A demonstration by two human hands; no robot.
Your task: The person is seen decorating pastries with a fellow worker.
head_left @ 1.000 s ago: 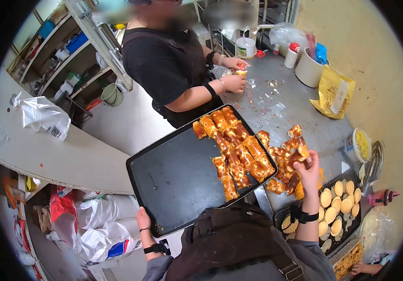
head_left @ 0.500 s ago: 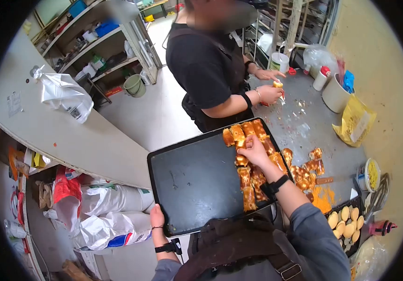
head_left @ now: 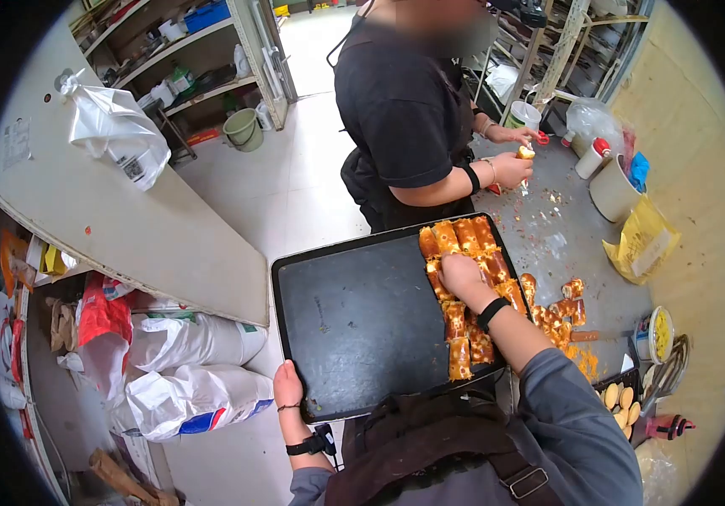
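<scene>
Where right fingers [head_left: 448, 268] reach, rolls [head_left: 456, 320] lie beneath.

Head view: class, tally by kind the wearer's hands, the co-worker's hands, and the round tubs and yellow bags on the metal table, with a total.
Wearer's hands: 2 (left hand, right hand)
Co-worker's hands: 2
Round tubs: 3
Yellow bags: 1
Total: 8
</scene>
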